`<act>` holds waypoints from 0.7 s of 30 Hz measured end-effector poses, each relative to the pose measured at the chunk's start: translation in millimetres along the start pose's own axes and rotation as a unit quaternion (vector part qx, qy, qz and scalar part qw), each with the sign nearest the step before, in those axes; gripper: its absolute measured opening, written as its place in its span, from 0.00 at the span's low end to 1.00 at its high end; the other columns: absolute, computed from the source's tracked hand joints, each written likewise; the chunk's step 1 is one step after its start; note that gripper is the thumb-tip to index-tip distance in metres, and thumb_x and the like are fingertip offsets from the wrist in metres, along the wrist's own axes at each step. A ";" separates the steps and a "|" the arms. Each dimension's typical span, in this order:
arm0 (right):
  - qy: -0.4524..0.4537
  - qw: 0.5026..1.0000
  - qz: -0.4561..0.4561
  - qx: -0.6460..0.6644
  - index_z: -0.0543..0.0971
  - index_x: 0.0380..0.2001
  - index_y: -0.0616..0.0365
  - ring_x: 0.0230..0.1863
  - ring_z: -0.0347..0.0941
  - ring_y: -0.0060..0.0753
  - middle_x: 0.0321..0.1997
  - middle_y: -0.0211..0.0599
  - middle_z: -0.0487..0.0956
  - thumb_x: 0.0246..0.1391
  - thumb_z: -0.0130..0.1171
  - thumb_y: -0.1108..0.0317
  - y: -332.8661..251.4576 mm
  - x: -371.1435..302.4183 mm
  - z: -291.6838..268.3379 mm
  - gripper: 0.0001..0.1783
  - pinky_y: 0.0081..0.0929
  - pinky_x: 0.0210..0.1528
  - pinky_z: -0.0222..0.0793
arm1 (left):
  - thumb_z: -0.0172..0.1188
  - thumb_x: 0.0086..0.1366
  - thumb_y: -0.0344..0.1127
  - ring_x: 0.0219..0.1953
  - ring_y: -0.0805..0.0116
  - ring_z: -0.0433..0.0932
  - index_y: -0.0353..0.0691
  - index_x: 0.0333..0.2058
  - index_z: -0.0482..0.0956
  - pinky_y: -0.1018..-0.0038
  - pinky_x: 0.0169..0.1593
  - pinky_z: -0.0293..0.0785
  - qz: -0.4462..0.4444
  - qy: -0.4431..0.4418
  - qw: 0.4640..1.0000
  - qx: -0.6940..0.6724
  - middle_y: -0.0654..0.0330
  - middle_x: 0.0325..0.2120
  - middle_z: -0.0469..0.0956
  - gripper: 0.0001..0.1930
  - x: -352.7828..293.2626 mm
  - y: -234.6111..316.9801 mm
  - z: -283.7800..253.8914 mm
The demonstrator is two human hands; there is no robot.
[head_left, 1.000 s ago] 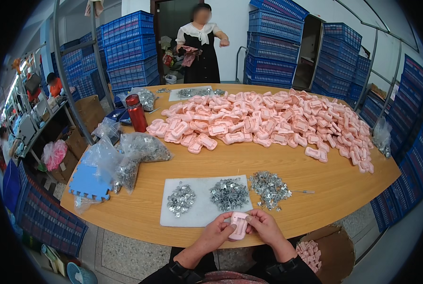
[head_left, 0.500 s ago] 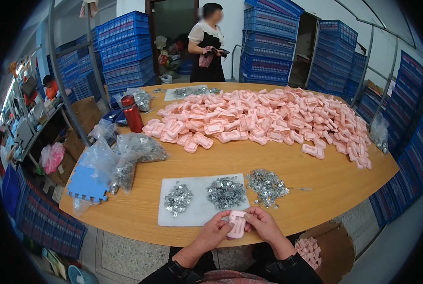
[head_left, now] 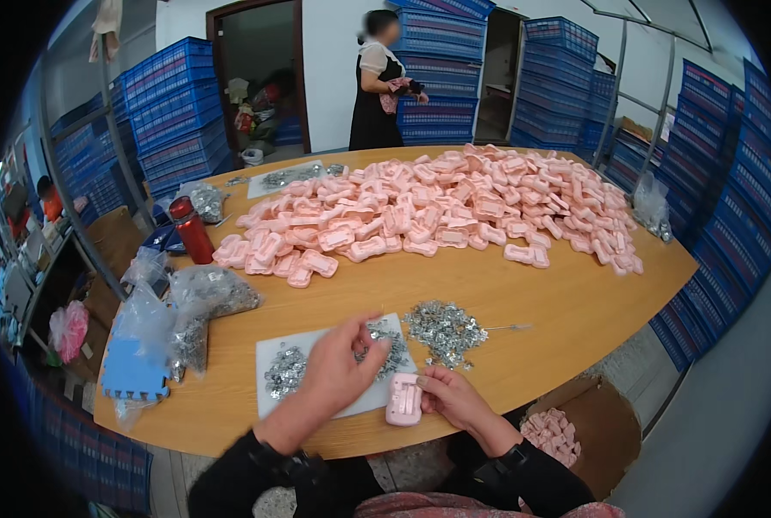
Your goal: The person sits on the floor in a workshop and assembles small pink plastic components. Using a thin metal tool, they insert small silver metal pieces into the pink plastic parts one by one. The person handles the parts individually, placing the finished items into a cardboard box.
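A wooden table (head_left: 575,319) carries a broad heap of pink shells (head_left: 437,207) across its far half, seemingly the bulk of the batch and apparently waiting its turn. Below the table's right edge, an open carton (head_left: 610,432) holds a smaller lot of similar shells (head_left: 551,436); these may be finished pieces, though the view does not settle it. A white board (head_left: 370,397) lies near the worker, bearing a left pile (head_left: 286,369) and a middle pile (head_left: 394,350) of small metal parts, with a right pile (head_left: 446,335) on the wood just beside it. All three look well stocked, suggesting plenty of work is left. The left hand (head_left: 340,363) is over the board, partly hiding the middle pile, its thumb and fingers parted with nothing visible between them; whether they touch the metal cannot be told. The right hand (head_left: 454,397) pinches a single shell (head_left: 403,401) by its right side at the board's near right corner, slotted face up. That piece appears unfinished, but whether metal already sits in its slots is too small to tell.
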State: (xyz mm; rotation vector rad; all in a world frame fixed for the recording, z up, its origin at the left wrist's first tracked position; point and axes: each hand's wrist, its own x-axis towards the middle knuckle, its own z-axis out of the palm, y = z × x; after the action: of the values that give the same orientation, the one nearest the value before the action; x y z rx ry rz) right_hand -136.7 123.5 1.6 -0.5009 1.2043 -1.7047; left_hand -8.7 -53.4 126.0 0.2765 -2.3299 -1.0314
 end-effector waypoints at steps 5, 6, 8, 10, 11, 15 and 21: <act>-0.017 0.997 0.002 -0.073 0.76 0.42 0.60 0.26 0.71 0.13 0.28 0.24 0.77 0.65 0.55 0.62 0.9 5.9 -5.0 0.11 0.14 0.29 0.69 | 0.65 0.58 0.35 0.39 0.55 0.76 0.40 0.43 0.77 0.65 0.40 0.75 0.309 0.034 0.909 0.278 0.55 0.36 0.76 0.15 108.9 14.6 -36.1; -0.021 0.997 0.001 -0.070 0.76 0.42 0.60 0.26 0.71 0.13 0.29 0.24 0.77 0.66 0.55 0.62 3.0 6.2 -3.9 0.12 0.13 0.29 0.69 | 0.65 0.58 0.35 0.38 0.55 0.76 0.39 0.40 0.78 0.64 0.40 0.74 0.328 0.034 0.894 0.303 0.55 0.33 0.76 0.12 128.0 13.1 -51.5; -0.023 0.998 0.001 -0.066 0.76 0.42 0.61 0.26 0.71 0.13 0.29 0.25 0.77 0.66 0.55 0.63 1.9 7.7 -2.0 0.12 0.13 0.29 0.69 | 0.65 0.58 0.35 0.35 0.56 0.76 0.38 0.34 0.78 0.64 0.38 0.74 0.327 0.058 0.890 0.312 0.55 0.30 0.75 0.09 157.3 15.5 -72.9; -0.024 0.998 0.004 -0.064 0.75 0.42 0.61 0.25 0.72 0.14 0.28 0.27 0.77 0.66 0.54 0.64 -1.1 6.6 4.2 0.11 0.14 0.27 0.69 | 0.66 0.58 0.35 0.33 0.57 0.76 0.37 0.30 0.77 0.64 0.37 0.73 0.284 0.107 0.909 0.286 0.55 0.27 0.75 0.09 166.8 32.5 -91.0; -0.027 0.998 0.004 -0.063 0.75 0.42 0.61 0.25 0.71 0.14 0.28 0.27 0.77 0.66 0.54 0.63 -2.5 4.8 4.3 0.11 0.14 0.28 0.69 | 0.66 0.57 0.35 0.32 0.57 0.76 0.37 0.30 0.77 0.64 0.36 0.72 0.272 0.121 0.918 0.263 0.55 0.26 0.75 0.09 165.6 37.7 -91.7; -0.038 0.998 0.007 -0.059 0.75 0.42 0.61 0.26 0.71 0.14 0.28 0.27 0.77 0.66 0.55 0.63 -4.3 2.8 1.3 0.11 0.14 0.29 0.69 | 0.67 0.58 0.35 0.29 0.59 0.75 0.37 0.29 0.77 0.66 0.34 0.70 0.274 0.114 0.933 0.206 0.56 0.24 0.75 0.09 149.6 38.6 -77.8; -0.004 0.998 -0.007 -0.064 0.75 0.41 0.62 0.25 0.71 0.14 0.27 0.26 0.76 0.66 0.55 0.62 -2.2 1.3 4.3 0.12 0.13 0.28 0.68 | 0.66 0.59 0.35 0.27 0.59 0.77 0.39 0.31 0.79 0.65 0.34 0.72 0.288 0.000 0.932 0.219 0.56 0.24 0.78 0.07 105.6 17.6 -51.2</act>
State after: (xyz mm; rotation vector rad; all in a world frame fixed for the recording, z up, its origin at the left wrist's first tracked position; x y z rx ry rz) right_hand -135.1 120.4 5.1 -0.5937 1.3124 -1.6426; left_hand -64.6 -115.1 210.6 -0.2388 -2.3946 -0.2233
